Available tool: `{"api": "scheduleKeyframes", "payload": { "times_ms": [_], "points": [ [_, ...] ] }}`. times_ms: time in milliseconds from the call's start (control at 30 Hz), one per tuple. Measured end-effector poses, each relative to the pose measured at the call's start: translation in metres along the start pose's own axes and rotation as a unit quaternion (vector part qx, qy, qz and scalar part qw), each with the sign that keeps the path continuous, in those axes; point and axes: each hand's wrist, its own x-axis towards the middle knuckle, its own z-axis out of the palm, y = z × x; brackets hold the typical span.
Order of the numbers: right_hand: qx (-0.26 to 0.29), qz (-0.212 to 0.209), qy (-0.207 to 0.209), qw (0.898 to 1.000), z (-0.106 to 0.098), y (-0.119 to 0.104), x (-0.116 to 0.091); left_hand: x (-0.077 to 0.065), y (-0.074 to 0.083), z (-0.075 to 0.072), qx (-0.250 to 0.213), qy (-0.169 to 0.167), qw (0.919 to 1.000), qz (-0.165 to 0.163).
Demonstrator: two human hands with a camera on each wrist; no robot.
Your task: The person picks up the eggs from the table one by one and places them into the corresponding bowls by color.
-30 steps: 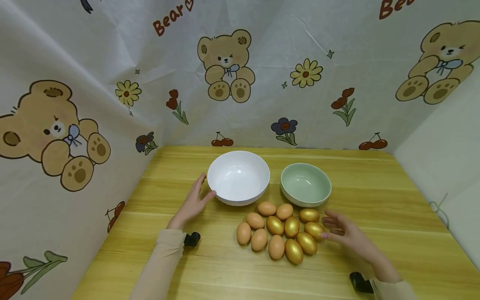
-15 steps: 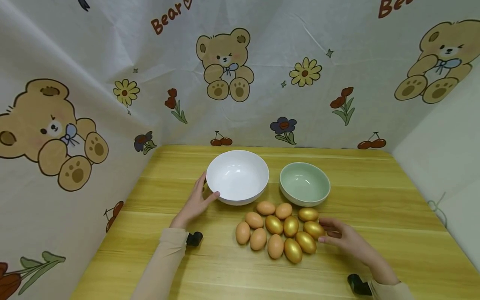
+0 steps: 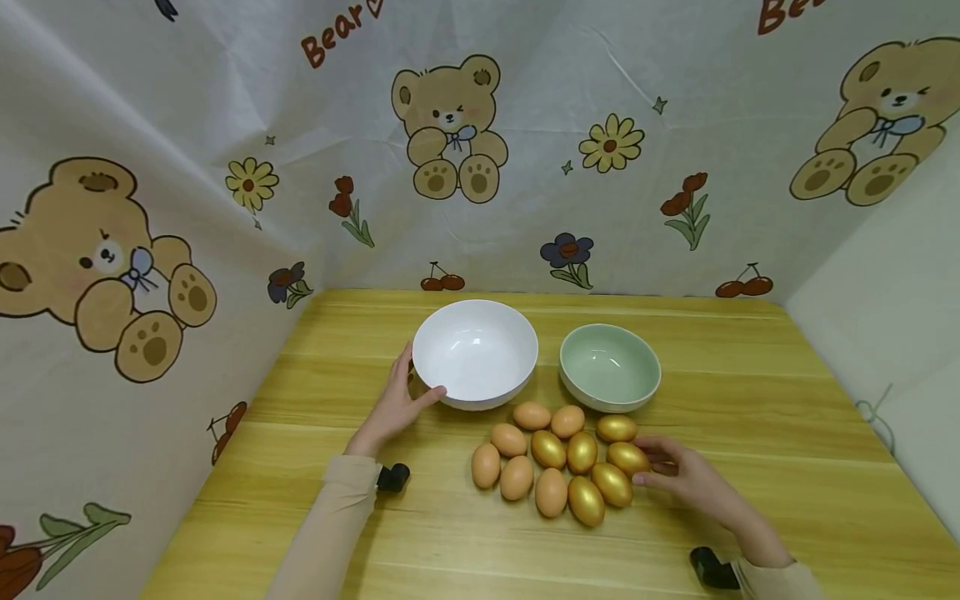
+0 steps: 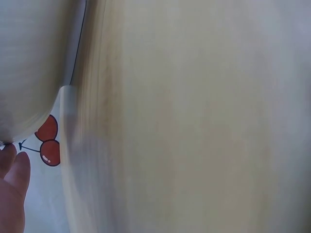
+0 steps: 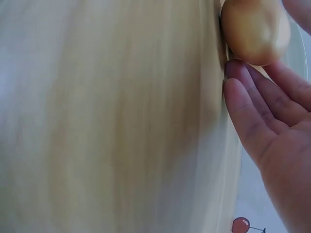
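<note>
In the head view my left hand point(image 3: 390, 410) holds the left side of a white bowl point(image 3: 477, 354), thumb along its near side and fingers behind its left wall. The left wrist view has those fingertips point(image 4: 18, 167) against the underside of the bowl point(image 4: 31, 68). A golden egg point(image 3: 626, 458) lies at the right end of the egg group, and my right hand point(image 3: 693, 482) pinches its right end between thumb and fingers. That same egg point(image 5: 256, 31) is close up in the right wrist view, fingers point(image 5: 243, 99) at its lower side.
A green bowl point(image 3: 610, 368) stands right of the white one. In front of both lie several brown eggs point(image 3: 517, 478) and several more golden eggs point(image 3: 586, 501), close together on the wooden table point(image 3: 450, 558). A bear-print cloth point(image 3: 517, 225) hangs behind and at the left.
My right hand has moved left and down onto the golden egg, its fingers closing in around it. My left thumb has slid right along the white bowl's near side.
</note>
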Motion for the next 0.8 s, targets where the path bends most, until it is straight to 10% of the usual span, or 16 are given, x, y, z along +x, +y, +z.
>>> {"api": "scheduleKeyframes", "payload": {
  "times_ms": [800],
  "points": [
    [-0.019,-0.005,0.022,1.000,0.0045,0.0072,0.0032,0.0007,-0.0028,0.0011,-0.006,0.001,0.9999,0.011]
  ]
}}
